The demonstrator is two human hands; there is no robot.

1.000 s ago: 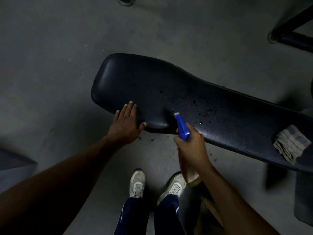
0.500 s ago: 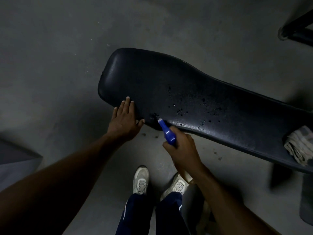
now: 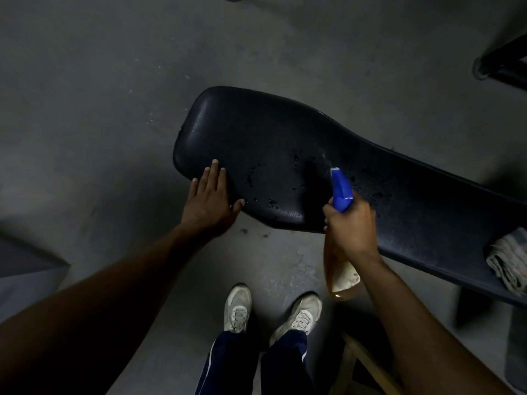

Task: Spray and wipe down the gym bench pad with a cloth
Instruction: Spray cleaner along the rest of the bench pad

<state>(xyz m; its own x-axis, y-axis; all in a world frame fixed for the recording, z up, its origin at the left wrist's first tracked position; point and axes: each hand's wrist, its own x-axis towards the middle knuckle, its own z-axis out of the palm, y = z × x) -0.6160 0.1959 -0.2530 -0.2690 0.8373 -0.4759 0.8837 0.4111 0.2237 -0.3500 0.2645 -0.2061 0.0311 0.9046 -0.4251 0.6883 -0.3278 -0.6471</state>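
The black gym bench pad (image 3: 256,132) runs from centre to the right edge, with wet droplets on its near middle. My left hand (image 3: 209,202) lies flat and open on the pad's near left corner. My right hand (image 3: 352,226) grips a spray bottle (image 3: 340,192) with a blue nozzle and amber body, its nozzle over the pad's near edge and pointing across the pad. A folded pale cloth (image 3: 509,262) rests on the pad at the far right, untouched.
Grey concrete floor (image 3: 114,81) surrounds the bench. My white shoes (image 3: 238,309) stand just below the pad. A black metal frame (image 3: 502,67) sits at the upper right. A wooden piece (image 3: 359,363) shows by my right leg. A grey object (image 3: 25,269) lies at the left edge.
My right hand has moved the spray bottle to the right along the pad's near edge and raised the nozzle over the pad. More droplets show near the left end. My left hand has stayed put.
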